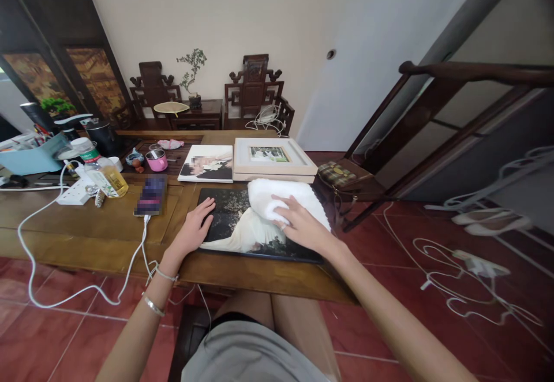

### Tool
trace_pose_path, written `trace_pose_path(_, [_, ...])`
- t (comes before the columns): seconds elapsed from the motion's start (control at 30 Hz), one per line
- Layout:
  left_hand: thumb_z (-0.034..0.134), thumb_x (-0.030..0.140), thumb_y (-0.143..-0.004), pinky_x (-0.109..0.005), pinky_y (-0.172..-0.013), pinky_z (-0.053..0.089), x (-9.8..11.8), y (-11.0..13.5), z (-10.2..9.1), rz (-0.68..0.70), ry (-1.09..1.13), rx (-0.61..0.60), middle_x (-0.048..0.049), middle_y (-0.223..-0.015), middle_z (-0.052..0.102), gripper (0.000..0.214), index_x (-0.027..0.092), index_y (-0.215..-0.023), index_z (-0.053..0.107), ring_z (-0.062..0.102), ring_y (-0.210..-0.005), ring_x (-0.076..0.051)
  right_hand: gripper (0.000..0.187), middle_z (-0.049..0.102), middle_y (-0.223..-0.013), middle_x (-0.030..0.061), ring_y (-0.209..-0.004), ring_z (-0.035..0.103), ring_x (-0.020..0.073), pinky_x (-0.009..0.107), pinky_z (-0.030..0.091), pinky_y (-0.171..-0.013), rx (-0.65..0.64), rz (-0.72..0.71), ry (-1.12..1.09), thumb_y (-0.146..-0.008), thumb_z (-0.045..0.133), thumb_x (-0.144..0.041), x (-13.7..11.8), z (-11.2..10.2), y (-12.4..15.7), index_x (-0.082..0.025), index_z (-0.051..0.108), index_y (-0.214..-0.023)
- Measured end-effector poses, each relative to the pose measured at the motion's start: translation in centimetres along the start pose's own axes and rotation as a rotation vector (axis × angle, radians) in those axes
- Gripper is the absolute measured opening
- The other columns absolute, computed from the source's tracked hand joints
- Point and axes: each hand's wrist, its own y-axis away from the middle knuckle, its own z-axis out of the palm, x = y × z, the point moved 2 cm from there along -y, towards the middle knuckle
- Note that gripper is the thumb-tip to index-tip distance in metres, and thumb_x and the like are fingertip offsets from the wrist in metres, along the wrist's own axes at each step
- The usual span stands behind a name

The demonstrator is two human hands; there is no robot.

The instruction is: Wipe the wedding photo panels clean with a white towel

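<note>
A dark photo print [229, 214] lies flat at the near edge of the wooden table [104, 220]. My left hand [194, 226] rests on its left edge, fingers stretched out flat. My right hand [298, 223] presses a white cloth [277, 197] onto the print's upper right part, fingers curled over the cloth. Just behind the print lie a smaller photo canvas [208, 163] and a stack of white picture frames [272, 160].
A phone [151, 194] on a white charging cable lies left of the print. Further left are a power strip [73, 193], a bottle [108, 177], a pink cup [156, 160] and a kettle [101, 134]. A bag [340, 175] sits right of the frames. Cables trail over the red tiled floor [454, 266].
</note>
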Motion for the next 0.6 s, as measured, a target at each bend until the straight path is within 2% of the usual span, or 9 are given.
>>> trace_pose_path(0.1, [0.037,0.026,-0.092,-0.043,-0.111,0.03,0.0,0.0,0.1,0.004,-0.011,0.01,-0.0114,-0.138,0.047,0.038,0.014,-0.124,0.054,0.037,-0.132,-0.021,0.016,0.048,-0.134,0.0177,-0.132,0.034,0.0297,0.058,0.022,-0.108,-0.02,-0.016,-0.021,-0.079,0.048,-0.011,-3.0,-0.4,3.5,-0.017,0.061,-0.083])
trace_pose_path(0.2, [0.037,0.026,-0.092,-0.044,-0.11,0.031,-0.1,0.0,0.3,0.011,-0.027,0.018,-0.0118,-0.138,0.047,0.037,0.013,-0.123,0.054,0.038,-0.132,-0.021,0.019,0.047,-0.137,0.0144,-0.135,0.027,0.0284,0.059,0.018,-0.109,-0.038,-0.064,-0.056,-0.074,0.047,-0.005,-5.7,-0.9,6.5,-0.018,0.06,-0.078])
trace_pose_path(0.3, [0.037,0.026,-0.092,-0.043,-0.111,0.03,-0.1,0.0,0.4,0.013,-0.035,0.014,-0.0134,-0.138,0.047,0.038,0.011,-0.123,0.054,0.038,-0.132,-0.021,0.02,0.047,-0.137,0.0134,-0.136,0.026,0.0282,0.06,0.016,-0.11,-0.078,-0.099,-0.097,-0.071,0.047,-0.003,-6.5,-1.4,7.4,-0.018,0.06,-0.075])
trace_pose_path(0.43, [0.038,0.027,-0.092,-0.044,-0.111,0.029,-0.1,0.1,0.2,0.012,-0.02,0.01,-0.0107,-0.139,0.047,0.038,0.015,-0.124,0.053,0.037,-0.133,-0.021,0.016,0.047,-0.137,0.0151,-0.131,0.037,0.0285,0.058,0.02,-0.109,-0.089,-0.089,-0.137,-0.075,0.049,-0.008,-3.9,-1.5,5.1,-0.018,0.061,-0.072])
trace_pose_path(0.6, [0.038,0.027,-0.092,-0.045,-0.111,0.029,0.0,0.0,0.0,0.012,-0.012,-0.008,-0.0106,-0.139,0.046,0.038,0.015,-0.124,0.053,0.037,-0.133,-0.021,0.016,0.054,-0.129,0.0146,-0.123,0.045,0.0282,0.055,0.027,-0.106,-0.016,-0.039,-0.051,-0.085,0.047,-0.019,0.6,-0.6,-0.1,-0.019,0.063,-0.087])
